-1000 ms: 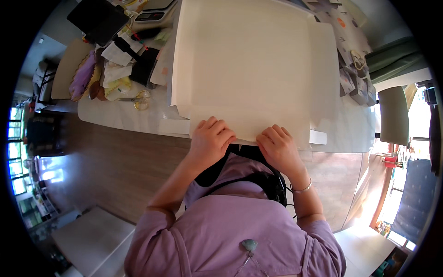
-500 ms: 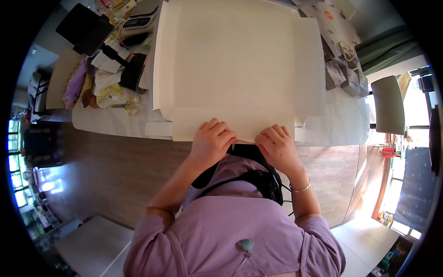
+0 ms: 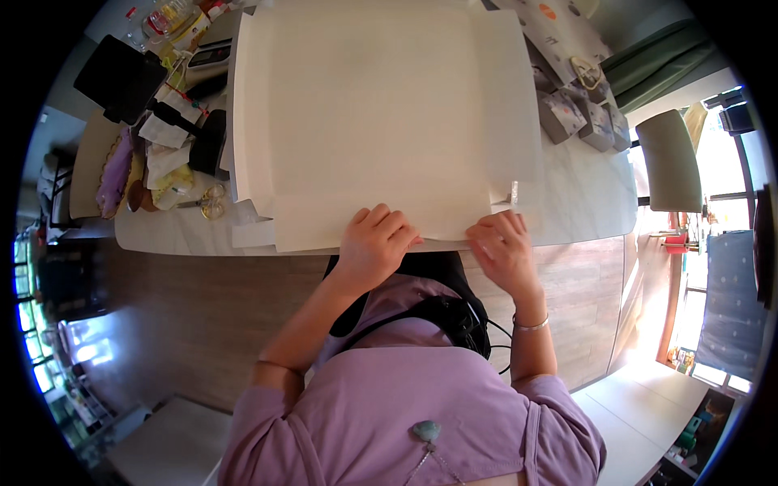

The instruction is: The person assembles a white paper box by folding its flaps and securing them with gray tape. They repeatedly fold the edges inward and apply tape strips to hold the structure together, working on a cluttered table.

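Note:
A large off-white cardboard sheet [image 3: 381,113] with creased edge panels, like an unfolded box blank, lies on the table in front of me. Its near panel reaches the table's front edge. My left hand [image 3: 377,243] is closed on that near edge, a little left of its middle section, with the thumb toward the right. At the right end of the same edge, my right hand [image 3: 501,243] has its fingers curled over the cardboard, and a bracelet circles its wrist. Just beyond it a small narrow flap [image 3: 514,193] stands up. The cardboard's underside is hidden.
On the marbled table's [image 3: 579,194] left side are scissors [image 3: 212,202], a black stand [image 3: 121,79], papers and a scale [image 3: 211,55]. Several small grey boxes [image 3: 561,116] stand on the right. A chair [image 3: 668,162] is beyond the right end.
My right hand has slid right along the near edge to its corner, and the hands are farther apart. The small flap there now stands up. The whole view has shifted somewhat.

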`<state>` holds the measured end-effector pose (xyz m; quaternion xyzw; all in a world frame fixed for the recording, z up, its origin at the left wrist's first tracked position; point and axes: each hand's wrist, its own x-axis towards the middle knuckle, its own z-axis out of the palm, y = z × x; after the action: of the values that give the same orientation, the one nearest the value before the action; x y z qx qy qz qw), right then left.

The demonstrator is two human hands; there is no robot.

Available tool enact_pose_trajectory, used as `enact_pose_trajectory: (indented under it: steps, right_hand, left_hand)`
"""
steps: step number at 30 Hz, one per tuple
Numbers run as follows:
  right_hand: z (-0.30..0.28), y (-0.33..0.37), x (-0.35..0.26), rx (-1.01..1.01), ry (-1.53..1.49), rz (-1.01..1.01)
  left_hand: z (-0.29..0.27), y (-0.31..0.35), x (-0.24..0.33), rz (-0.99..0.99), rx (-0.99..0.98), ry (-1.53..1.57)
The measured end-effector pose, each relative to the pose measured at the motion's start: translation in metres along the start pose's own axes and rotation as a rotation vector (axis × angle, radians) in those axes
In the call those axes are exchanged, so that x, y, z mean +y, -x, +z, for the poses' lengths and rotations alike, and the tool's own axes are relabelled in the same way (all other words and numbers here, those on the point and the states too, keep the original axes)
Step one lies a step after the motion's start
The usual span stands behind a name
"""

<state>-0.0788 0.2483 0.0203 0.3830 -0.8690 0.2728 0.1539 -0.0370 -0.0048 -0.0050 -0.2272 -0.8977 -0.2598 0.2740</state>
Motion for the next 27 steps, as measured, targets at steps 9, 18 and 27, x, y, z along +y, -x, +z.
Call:
enact_pose_trajectory:
  steps: [9, 18, 27]
  right_hand:
    - [-0.008, -0.002, 0.015, 0.065, -0.021, 0.042]
    - [-0.003, 0.000, 0.019, -0.044, -0.049, -0.007]
    - [-0.007, -0.012, 0.024, -0.148, -0.102, 0.057]
  left_hand:
    - [0.003, -0.011, -0.010, 0.061, -0.009, -0.005]
    - [0.000, 0.001, 0.003, -0.042, -0.030, 0.005]
    - [0.031, -0.019, 0.019, -0.124, -0.040, 0.065]
